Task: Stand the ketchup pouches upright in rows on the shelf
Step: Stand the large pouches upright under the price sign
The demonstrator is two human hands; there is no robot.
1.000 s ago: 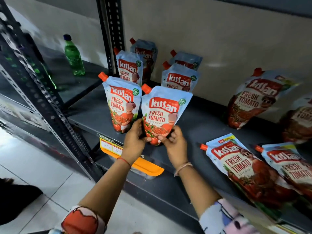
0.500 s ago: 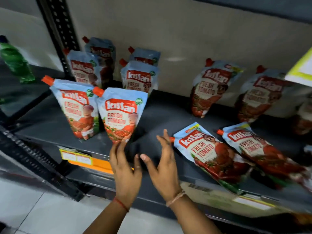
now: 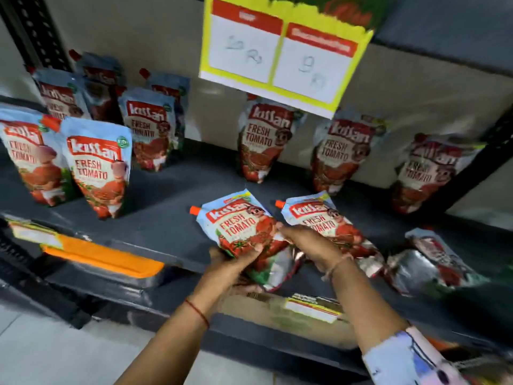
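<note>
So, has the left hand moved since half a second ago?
Yes. The left hand went right along the grey metal shelf, from the standing pouches to grip the flat-lying ketchup pouch.

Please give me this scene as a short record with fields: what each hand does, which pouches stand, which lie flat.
left hand: grip on lower part of held pouch
right hand: grip on the same pouch's right edge
standing pouches, left: six, in two rows, nearest
leaning on back wall: three, first
lying flat: pouch beside the held one, another further right
shelf: dark grey
price card: yellow, hangs above
</note>
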